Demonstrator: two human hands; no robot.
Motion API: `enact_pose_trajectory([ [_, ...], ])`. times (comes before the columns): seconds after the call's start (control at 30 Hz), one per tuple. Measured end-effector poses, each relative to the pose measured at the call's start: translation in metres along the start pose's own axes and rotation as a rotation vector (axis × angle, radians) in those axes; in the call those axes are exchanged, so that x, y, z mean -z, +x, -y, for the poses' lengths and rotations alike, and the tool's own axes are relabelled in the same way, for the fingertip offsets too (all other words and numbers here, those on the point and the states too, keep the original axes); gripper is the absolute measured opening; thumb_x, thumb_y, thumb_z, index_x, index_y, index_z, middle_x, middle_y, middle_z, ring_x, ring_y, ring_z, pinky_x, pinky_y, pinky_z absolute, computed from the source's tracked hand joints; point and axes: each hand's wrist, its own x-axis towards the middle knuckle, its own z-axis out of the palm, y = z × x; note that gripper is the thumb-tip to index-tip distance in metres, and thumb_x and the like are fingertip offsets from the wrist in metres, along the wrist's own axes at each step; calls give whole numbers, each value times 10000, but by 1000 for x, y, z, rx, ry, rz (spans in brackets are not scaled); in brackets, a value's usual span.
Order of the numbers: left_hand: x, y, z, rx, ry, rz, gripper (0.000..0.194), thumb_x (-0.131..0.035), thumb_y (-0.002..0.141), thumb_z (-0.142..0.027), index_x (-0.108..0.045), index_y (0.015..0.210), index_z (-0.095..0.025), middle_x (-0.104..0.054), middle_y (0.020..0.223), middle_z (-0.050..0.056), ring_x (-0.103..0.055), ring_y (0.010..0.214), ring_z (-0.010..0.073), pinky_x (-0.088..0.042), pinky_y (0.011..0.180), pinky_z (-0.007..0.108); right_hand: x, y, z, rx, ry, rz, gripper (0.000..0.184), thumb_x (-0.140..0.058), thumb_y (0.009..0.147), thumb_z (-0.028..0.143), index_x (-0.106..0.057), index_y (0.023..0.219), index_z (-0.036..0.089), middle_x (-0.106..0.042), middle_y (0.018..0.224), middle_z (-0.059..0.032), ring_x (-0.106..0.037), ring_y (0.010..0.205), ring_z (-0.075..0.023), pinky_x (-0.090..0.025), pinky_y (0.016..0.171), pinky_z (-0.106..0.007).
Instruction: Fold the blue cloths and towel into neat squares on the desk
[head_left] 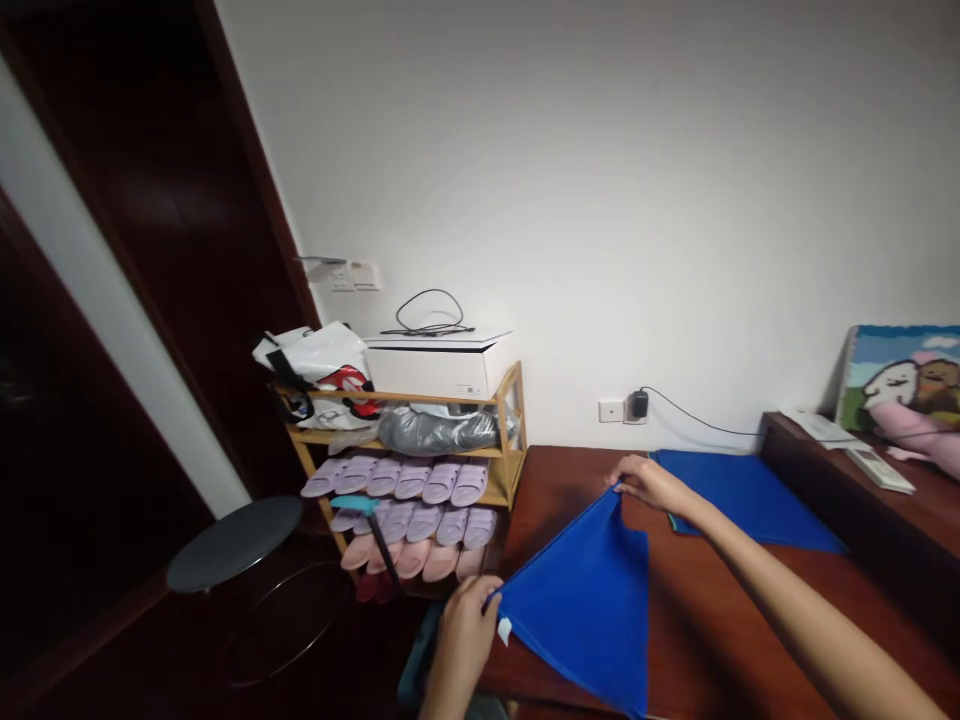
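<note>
A blue cloth (pixel 581 600) is stretched between my two hands above the dark red-brown table (pixel 555 480). My left hand (pixel 466 630) pinches one corner near the table's left edge, where a small white tag sticks out. Farther back, my right hand (pixel 637 482) pinches another corner, and the cloth slopes down from there toward the front. Part of its lower edge reaches the bottom of the view. A second blue cloth (pixel 739 495), lying flat, rests on the table behind my right forearm.
Left of the table stands a wooden rack (pixel 514 440) with purple and pink slippers (pixel 412 478), a white box (pixel 431 368) and bags. A round stool (pixel 236 540) stands farther left. On a raised ledge at right lie a remote (pixel 879 468) and a pink plush toy (pixel 919 435).
</note>
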Motion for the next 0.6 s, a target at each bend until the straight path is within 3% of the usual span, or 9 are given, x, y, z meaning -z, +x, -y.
enact_pose_trajectory([
  [0.13, 33, 36, -68, -135, 13, 72, 230, -511, 802, -372, -732, 825, -312, -801, 913, 20, -729, 942, 284, -564, 883, 388, 65, -50, 20, -17, 46, -139, 371, -602, 983, 570, -772, 1052, 248, -766, 1067, -89, -706, 1002, -237, -547, 918, -366],
  [0.3, 56, 71, -133, -240, 18, 159, 268, -552, 764, -459, -766, 856, -327, -806, 892, -26, -742, 872, 259, -564, 846, 357, 117, -97, 39, -108, 93, -274, 410, -686, 897, 648, -804, 946, 258, -778, 998, -72, -714, 950, -235, -562, 903, -374],
  [0.47, 55, 92, -163, -303, -49, 233, 271, -658, 701, -489, -781, 837, -290, -782, 849, -26, -731, 834, 228, -574, 821, 341, 142, -131, 45, -210, 212, -264, 409, -750, 831, 646, -788, 869, 240, -763, 915, -43, -690, 873, -208, -550, 850, -343],
  [0.6, 49, 102, -171, -249, -212, 349, 296, -778, 651, -476, -780, 831, -241, -759, 798, 5, -711, 797, 233, -581, 766, 357, 147, -153, 47, -313, 279, -248, 414, -760, 819, 636, -767, 862, 224, -763, 888, -36, -679, 859, -204, -536, 811, -327],
])
